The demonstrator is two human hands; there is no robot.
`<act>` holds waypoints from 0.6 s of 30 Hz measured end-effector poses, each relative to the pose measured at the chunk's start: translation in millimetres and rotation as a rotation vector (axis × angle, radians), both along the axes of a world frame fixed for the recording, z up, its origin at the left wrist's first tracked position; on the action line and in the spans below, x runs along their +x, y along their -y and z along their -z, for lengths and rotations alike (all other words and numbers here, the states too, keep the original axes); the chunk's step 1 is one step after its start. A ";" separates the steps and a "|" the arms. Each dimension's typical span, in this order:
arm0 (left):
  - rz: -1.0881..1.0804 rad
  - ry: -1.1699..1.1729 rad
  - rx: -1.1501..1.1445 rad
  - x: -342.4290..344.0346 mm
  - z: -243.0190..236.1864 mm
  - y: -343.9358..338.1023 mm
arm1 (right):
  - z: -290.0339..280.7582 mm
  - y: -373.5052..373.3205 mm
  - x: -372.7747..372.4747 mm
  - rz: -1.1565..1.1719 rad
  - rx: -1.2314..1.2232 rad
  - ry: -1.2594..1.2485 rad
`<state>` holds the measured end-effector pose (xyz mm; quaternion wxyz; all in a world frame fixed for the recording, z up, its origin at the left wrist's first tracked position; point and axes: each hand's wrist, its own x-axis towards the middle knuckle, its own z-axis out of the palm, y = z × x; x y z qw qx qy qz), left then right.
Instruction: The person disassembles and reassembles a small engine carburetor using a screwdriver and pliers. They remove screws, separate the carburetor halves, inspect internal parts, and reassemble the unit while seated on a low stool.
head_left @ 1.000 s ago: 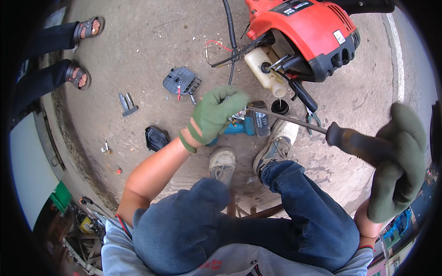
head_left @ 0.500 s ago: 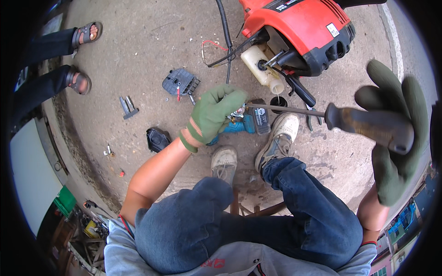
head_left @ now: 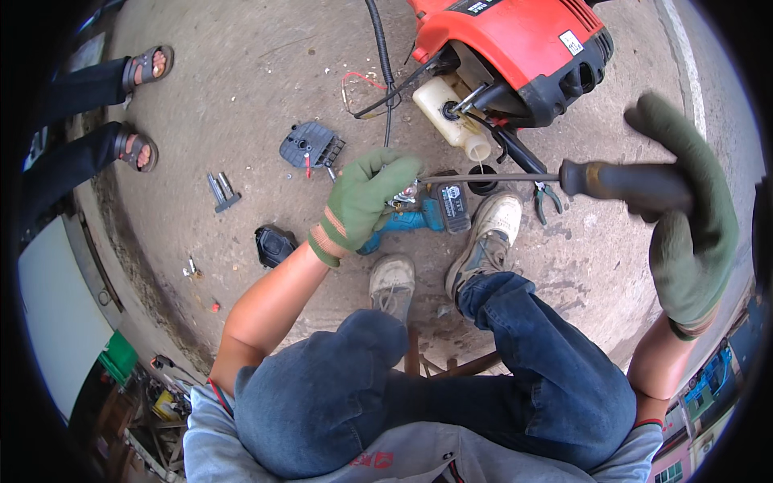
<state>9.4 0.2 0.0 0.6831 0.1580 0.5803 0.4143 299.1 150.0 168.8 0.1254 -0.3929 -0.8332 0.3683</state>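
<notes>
My gloved left hand (head_left: 362, 201) grips a small metal part (head_left: 405, 193) above a teal power tool (head_left: 415, 221) with a dark battery (head_left: 453, 211). The screwdriver's long shaft (head_left: 499, 177) reaches that part from the right; its tip is hard to make out at my fingers. My gloved right hand (head_left: 692, 241) holds the dark screwdriver handle (head_left: 620, 183) loosely, with some fingers stretched out. Behind the shaft, a thin pale stream runs from a translucent tank (head_left: 441, 113) toward a round black cup (head_left: 483, 187).
A red-and-black engine (head_left: 515, 40) with cables lies above. Pliers (head_left: 547, 205), a grey plastic plate (head_left: 312, 149), metal pins (head_left: 221, 193) and a black housing (head_left: 274, 245) lie on the concrete. Another person's sandalled feet (head_left: 145, 64) are at upper left, my shoes (head_left: 495, 221) below.
My right hand has shifted upward and turned about the handle, its fingers changing position, and the screwdriver lies more level. My left hand stays nearly in place on the part.
</notes>
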 end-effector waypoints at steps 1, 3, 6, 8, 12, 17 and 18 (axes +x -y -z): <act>0.012 -0.006 -0.009 -3.7 -0.9 1.1 | -0.2 1.0 0.8 -0.024 0.011 -0.014; 0.025 -0.006 -0.020 -5.9 -1.0 1.7 | -9.0 12.9 1.6 -0.043 0.110 -0.017; 0.044 0.007 -0.027 -5.3 0.7 0.7 | -10.5 5.1 2.9 -0.094 0.267 0.004; 0.081 0.011 -0.031 -3.0 1.4 -1.1 | -6.2 3.7 -2.4 -0.028 0.208 -0.016; 0.045 0.001 -0.042 -1.4 2.0 -1.3 | -5.7 7.7 -2.8 0.004 0.129 0.060; 0.073 0.002 -0.001 -6.0 2.5 0.5 | -16.3 24.0 -17.0 0.096 0.172 0.089; 0.067 -0.004 -0.012 -6.4 1.1 0.2 | -18.3 22.2 -15.5 0.076 0.145 0.116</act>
